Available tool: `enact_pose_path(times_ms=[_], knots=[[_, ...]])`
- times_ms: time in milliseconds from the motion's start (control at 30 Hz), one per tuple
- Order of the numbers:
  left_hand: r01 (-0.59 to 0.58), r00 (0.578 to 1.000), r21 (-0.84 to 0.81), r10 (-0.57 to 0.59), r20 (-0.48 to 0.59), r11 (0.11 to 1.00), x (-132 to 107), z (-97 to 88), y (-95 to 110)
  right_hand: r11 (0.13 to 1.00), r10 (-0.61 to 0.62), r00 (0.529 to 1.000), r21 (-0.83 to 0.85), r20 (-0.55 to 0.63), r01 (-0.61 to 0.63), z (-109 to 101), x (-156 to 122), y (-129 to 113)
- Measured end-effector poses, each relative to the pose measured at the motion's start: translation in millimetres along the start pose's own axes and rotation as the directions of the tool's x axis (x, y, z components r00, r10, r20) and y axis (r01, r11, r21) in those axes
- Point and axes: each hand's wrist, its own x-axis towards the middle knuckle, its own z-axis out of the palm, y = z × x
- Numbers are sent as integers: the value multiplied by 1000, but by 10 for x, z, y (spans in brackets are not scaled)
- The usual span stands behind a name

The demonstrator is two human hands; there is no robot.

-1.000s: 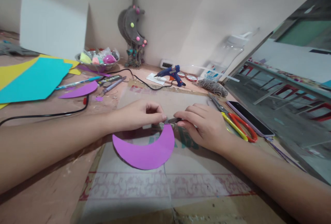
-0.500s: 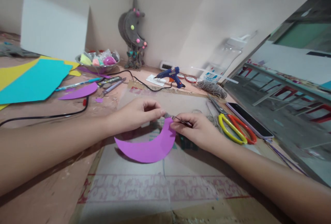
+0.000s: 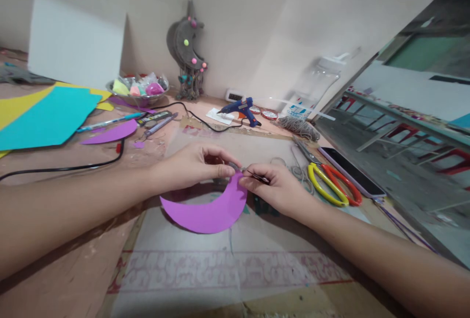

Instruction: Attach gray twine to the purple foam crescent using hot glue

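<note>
A purple paper crescent moon (image 3: 209,215) is held just above the work sheet, its upper tip between my two hands. My left hand (image 3: 200,166) pinches that tip, where a small bit of grey yarn shows at the fingertips. On the other side of the tip, my right hand (image 3: 270,186) grips the crescent's edge between thumb and fingers. A thin dark strand (image 3: 257,177) runs through the right fingers; its exact kind is too small to tell. Loose grey yarn (image 3: 303,176) lies beyond the right hand.
Scissors (image 3: 328,183) and a phone (image 3: 350,171) lie to the right. Behind are a blue glue gun (image 3: 238,108), a yarn bundle (image 3: 299,128), a bowl (image 3: 137,97) and a finished grey moon (image 3: 185,44). Coloured sheets (image 3: 47,117) and a black cord (image 3: 66,167) are left.
My left fingertips have closed over the grey bit at the crescent's tip, covering more of it. The right hand keeps its grip; the view has shifted slightly.
</note>
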Motion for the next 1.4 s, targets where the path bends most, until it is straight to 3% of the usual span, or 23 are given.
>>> enact_pose_path(times_ms=[167,433,567,633,733,800,1033,1400], knots=[[35,997,47,-31,-73,998,-7,-6,28,999,-23,1000,-32,-15,22,0,-8,9],[80,997,58,-80,3,995,1,-17,38,998,-35,999,-49,-9,35,26,-21,4],[91,996,5,-91,22,996,-4,-14,63,981,-88,996,-173,-7,86,-18,-36,-8],[92,995,-22,-91,40,996,-11,-18,72,938,-199,978,-298,-54,175,-88,-59,-24],[73,996,-15,-72,47,997,-16,-24,75,822,-438,888,-460,-137,335,-205,-92,-42],[62,997,-2,-62,49,998,-15,-24,72,764,-511,845,-532,-154,365,-250,-99,-39],[90,994,-6,-89,58,996,-12,-8,58,547,-572,820,-751,-13,370,-248,-32,29],[38,997,67,-43,69,997,-12,6,36,442,-579,813,-813,64,378,-257,-36,27]])
